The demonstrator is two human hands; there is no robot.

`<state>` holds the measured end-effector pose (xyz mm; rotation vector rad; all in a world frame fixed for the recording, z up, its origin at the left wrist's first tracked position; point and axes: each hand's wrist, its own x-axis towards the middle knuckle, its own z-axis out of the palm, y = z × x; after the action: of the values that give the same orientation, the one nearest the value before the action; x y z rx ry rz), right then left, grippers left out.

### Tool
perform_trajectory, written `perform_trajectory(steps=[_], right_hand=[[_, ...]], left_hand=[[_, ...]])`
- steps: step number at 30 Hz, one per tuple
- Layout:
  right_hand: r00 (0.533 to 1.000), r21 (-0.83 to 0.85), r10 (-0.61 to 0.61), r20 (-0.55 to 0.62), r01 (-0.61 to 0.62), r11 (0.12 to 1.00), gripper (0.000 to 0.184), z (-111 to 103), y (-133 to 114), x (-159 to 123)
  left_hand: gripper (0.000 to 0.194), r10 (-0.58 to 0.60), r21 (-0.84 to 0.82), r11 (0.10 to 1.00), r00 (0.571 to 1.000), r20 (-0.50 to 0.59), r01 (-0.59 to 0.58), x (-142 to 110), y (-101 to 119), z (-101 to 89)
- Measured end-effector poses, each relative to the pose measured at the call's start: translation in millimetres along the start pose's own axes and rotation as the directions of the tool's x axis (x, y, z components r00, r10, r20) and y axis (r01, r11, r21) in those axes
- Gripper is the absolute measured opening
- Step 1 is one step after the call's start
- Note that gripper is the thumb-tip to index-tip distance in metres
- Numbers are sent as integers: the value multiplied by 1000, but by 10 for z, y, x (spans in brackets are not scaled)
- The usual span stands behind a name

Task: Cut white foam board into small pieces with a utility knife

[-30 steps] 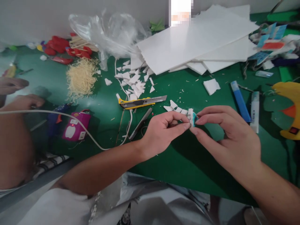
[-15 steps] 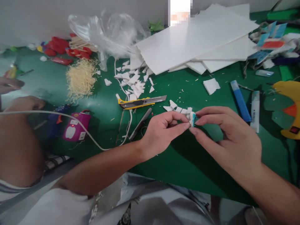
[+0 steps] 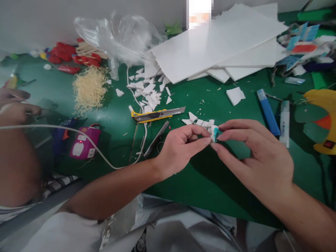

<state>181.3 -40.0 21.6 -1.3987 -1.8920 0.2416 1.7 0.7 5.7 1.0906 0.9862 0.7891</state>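
Note:
Between the fingertips of both hands is a small white foam piece [image 3: 214, 133] with a turquoise patch on its right face. My left hand [image 3: 183, 145] pinches its left side, fingers closed. On the right side, the thumb and fingers of my right hand [image 3: 254, 150] close on the same piece. Just behind it lie several small white foam chunks [image 3: 202, 122]. A yellow box cutter [image 3: 157, 114] with its blade out rests beyond my left hand, and a grey pen-like stick [image 3: 156, 139] lies beside that hand.
White foam sheets [image 3: 210, 49] are stacked at the back, with foam scraps [image 3: 149, 91] and a plastic bag [image 3: 126, 38] nearby. A magenta power block [image 3: 85, 142] and white cable [image 3: 105, 159] lie left. Another person's hand [image 3: 18, 108] is at far left; a yellow tool [image 3: 321, 101] stands right.
The foam piece has turned slightly in my fingers, showing more of its turquoise face. At far left, the other person's hands have shifted.

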Motion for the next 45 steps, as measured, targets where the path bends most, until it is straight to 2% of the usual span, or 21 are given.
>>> perform_trajectory(steps=[6, 10, 17, 22, 29, 37, 40, 43, 45], right_hand=[[1000, 1, -21, 7, 21, 1000, 15, -1, 10, 9], [999, -33, -35, -18, 35, 999, 25, 19, -16, 6], [984, -111, -170, -49, 164, 980, 43, -27, -41, -11], [979, -112, -199, -42, 193, 975, 42, -38, -35, 0], [968, -88, -246, -53, 241, 967, 42, -33, -49, 18], [952, -124, -295, -83, 284, 951, 37, -41, -66, 34], [975, -43, -208, -74, 205, 978, 32, -32, -44, 20], [997, 196, 43, -60, -30, 980, 33, 3, 8, 5], [970, 402, 240, -21, -212, 891, 32, 34, 56, 8]], left_hand=[[23, -17, 12, 1000, 1000, 1, 17, -1, 12, -2], [25, -50, -52, 997, 999, 6, 50, 6, 30, 12], [34, -141, -204, 966, 985, 95, 158, 10, 8, 4], [34, -200, -240, 944, 973, 119, 224, 18, 3, -3], [48, -241, -244, 933, 963, 124, 265, 6, 52, 15], [45, -241, -263, 925, 958, 154, 275, 15, 59, 24], [44, -245, -231, 937, 965, 96, 261, 12, 69, 31], [34, -175, -131, 976, 984, 28, 177, 0, 97, 4], [25, -100, 19, 995, 995, 6, 100, -12, 119, -37]])
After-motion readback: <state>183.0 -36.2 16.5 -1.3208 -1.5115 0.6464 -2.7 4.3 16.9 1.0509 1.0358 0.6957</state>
